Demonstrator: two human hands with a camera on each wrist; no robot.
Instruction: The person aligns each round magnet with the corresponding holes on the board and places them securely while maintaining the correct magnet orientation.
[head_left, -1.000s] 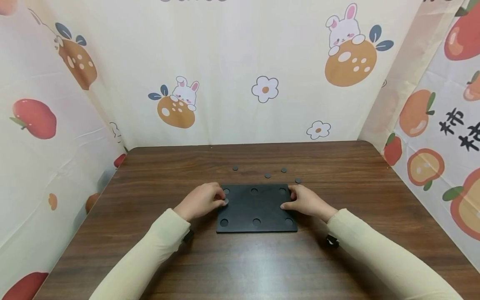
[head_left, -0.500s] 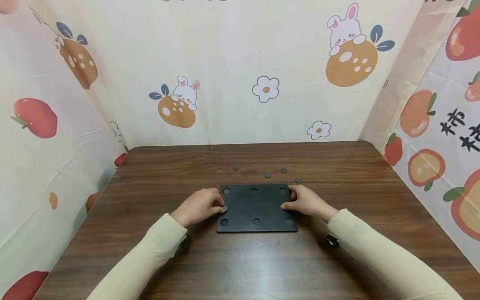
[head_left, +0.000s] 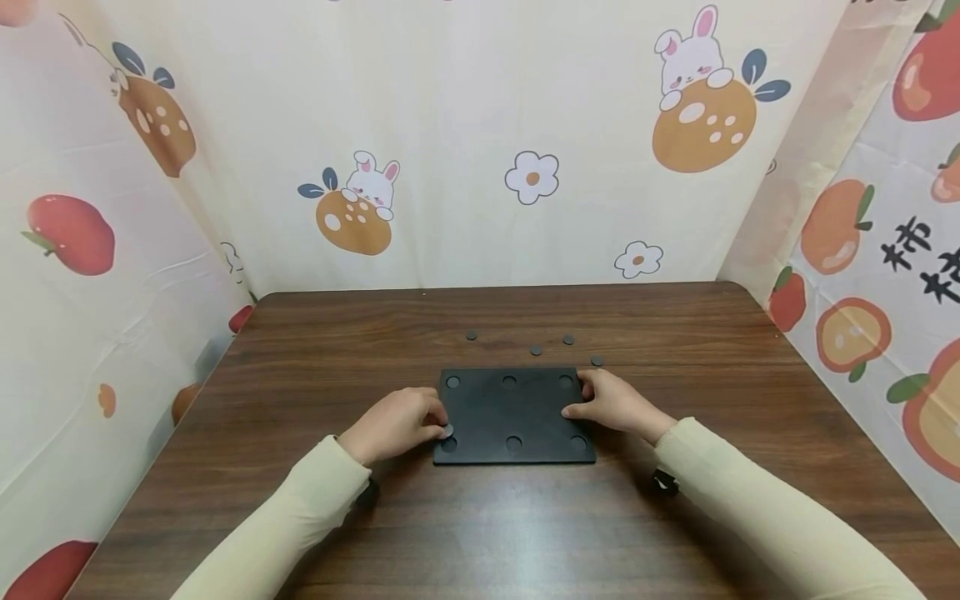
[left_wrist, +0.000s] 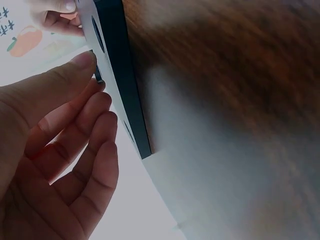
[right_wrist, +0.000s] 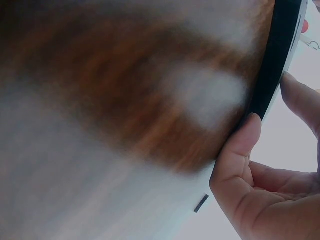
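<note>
Left hand (head_left: 397,422): pinching a disc (head_left: 448,431) near the front-left recess (head_left: 448,446) of the board (head_left: 483,412)
Disc: looking light and stiff, likely easiest taken by the rim
Right hand (head_left: 617,404): gripping the board's right edge
Board: lying on the counter (head_left: 510,533), seemingly rigid

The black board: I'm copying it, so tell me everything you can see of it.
The black board is a flat, rectangular slab, perhaps plastic. Six round recesses line it: three along the far side, three along the near; whether the far-left one is filled is unclear. It lies flat on the wood-look table, long sides running left to right. The right hand grips its right edge; the left hand pinches a disc by the near-left recess.
</note>
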